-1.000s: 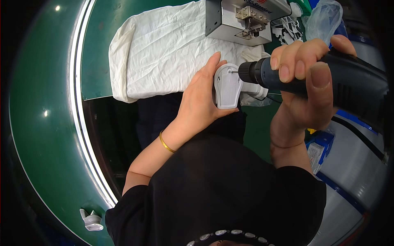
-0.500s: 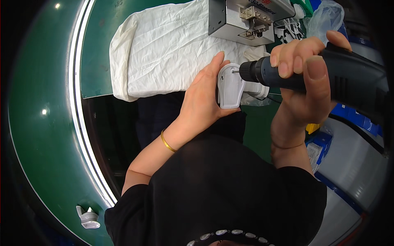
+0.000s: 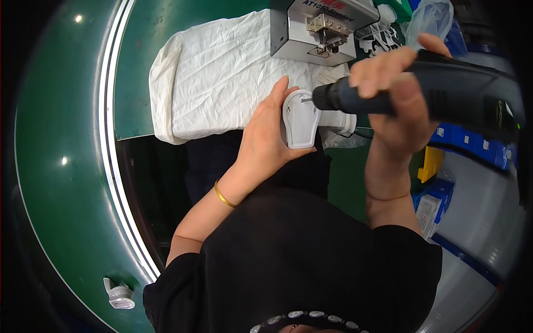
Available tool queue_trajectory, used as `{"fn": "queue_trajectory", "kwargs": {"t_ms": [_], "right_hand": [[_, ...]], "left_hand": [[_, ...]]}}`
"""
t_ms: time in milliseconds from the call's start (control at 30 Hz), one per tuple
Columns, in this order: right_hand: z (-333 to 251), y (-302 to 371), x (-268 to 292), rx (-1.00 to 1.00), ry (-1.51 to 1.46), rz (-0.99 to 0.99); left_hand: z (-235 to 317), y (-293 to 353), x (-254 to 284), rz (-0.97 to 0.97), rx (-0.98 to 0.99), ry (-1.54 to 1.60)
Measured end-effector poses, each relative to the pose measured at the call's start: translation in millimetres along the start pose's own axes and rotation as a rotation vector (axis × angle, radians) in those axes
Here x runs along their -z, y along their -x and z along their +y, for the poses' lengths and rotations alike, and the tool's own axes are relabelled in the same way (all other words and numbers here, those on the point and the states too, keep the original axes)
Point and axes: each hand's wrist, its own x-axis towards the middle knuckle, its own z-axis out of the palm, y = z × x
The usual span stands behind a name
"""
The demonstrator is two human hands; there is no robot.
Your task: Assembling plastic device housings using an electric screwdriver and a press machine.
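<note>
A white tapered plastic housing (image 3: 301,125) with a raised rim is gripped by my left hand (image 3: 265,133), its inner face turned up. Fingers lie along its far left side and the thumb passes under its near end. My right hand (image 3: 397,91) is wrapped around a dark electric screwdriver (image 3: 463,89) held roughly level. Its thin bit reaches the upper part of the housing, at a small hole or screw there; which of these I cannot tell. Small dark marks show on both sides of the housing's upper inside.
A white cloth-covered pad (image 3: 216,83) lies on the green table (image 3: 133,105). Beyond it stands a grey metal machine (image 3: 311,33), with white parts (image 3: 383,39) beside it. Blue bins (image 3: 466,141) are at right. Another grey-white plastic piece (image 3: 119,294) rests at lower left.
Both hands, the housing and the screwdriver have shifted slightly left in view. The machine also appears further left and lower. The bit stays at the housing's upper part.
</note>
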Motion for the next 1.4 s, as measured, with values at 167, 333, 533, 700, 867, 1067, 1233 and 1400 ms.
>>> {"fn": "queue_trajectory", "kwargs": {"t_ms": [167, 333, 533, 700, 867, 1067, 1233, 1400], "right_hand": [[-28, 18, 116, -0.248, 0.189, 0.710], [15, 86, 281, -0.674, 0.435, 1.032], [69, 127, 349, -0.874, 0.496, 1.100], [76, 128, 371, -0.889, 0.705, 0.922], [76, 108, 329, -0.397, 1.332, 0.762], [58, 78, 105, -0.076, 1.134, -0.259], [86, 89, 97, -0.027, 1.168, -0.204], [31, 73, 53, -0.053, 0.993, -0.295]], "left_hand": [[5, 0, -1, 0.013, -0.022, -0.032], [3, 0, -5, 0.033, -0.065, -0.116], [10, -2, -10, 0.036, -0.090, -0.244], [15, 0, -9, 0.002, -0.015, -0.258], [17, 1, -5, 0.014, 0.093, -0.167], [16, -3, -7, 0.003, 0.056, -0.193], [11, -3, -7, 0.003, 0.017, -0.218], [14, -2, -7, 0.012, 0.053, -0.198]]}}
